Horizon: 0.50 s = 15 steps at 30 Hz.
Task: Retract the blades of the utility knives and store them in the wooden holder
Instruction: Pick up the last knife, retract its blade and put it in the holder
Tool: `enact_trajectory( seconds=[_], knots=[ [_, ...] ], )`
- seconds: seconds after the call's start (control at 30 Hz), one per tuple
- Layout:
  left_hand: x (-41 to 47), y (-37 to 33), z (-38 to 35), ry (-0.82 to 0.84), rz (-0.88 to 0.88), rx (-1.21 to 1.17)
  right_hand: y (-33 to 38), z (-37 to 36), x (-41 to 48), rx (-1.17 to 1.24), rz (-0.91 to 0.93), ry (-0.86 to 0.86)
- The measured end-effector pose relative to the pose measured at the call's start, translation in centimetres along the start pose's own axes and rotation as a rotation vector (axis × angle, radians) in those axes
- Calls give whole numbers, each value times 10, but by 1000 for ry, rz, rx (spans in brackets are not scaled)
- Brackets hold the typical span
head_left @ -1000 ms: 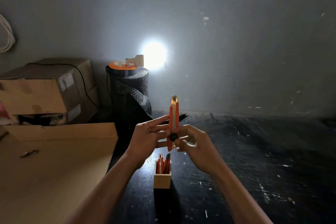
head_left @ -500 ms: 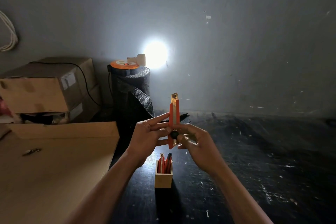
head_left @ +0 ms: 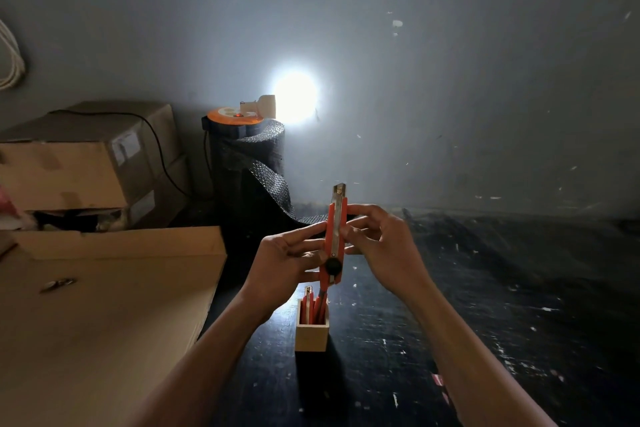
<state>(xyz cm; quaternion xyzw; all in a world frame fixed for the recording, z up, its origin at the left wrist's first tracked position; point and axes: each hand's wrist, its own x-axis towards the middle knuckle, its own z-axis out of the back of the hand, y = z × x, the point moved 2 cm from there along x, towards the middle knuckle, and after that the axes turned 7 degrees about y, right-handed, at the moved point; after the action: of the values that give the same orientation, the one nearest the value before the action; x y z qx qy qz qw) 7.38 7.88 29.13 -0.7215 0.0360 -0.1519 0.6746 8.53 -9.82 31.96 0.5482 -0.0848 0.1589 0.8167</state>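
Observation:
An orange utility knife [head_left: 335, 236] stands upright between my hands, its metal tip pointing up and its black slider knob low on the body. My left hand [head_left: 285, 262] grips its lower half from the left. My right hand [head_left: 379, 246] pinches the upper body from the right. Just below, on the dark tabletop, stands the small square wooden holder [head_left: 311, 334] with several orange knives [head_left: 313, 305] upright in it.
A flat cardboard sheet [head_left: 104, 305] covers the left. Stacked cardboard boxes [head_left: 86, 163] sit behind it. A black mesh roll [head_left: 249, 177] with an orange reel and a bright lamp [head_left: 294, 95] stands at the back by the grey wall.
My right hand has slid from the black knob up to the upper body of the knife. The knob now shows uncovered. The knife has stayed upright above the holder.

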Motion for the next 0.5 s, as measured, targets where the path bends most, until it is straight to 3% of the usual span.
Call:
enact_trajectory(
  seconds=[0.2, 0.5],
  knots=[
    [4, 29, 10, -20, 81, -55, -21, -14, 3, 130, -77, 24],
    [9, 150, 50, -275, 346, 42, -101, -41, 13, 160, -192, 5]
  ],
)
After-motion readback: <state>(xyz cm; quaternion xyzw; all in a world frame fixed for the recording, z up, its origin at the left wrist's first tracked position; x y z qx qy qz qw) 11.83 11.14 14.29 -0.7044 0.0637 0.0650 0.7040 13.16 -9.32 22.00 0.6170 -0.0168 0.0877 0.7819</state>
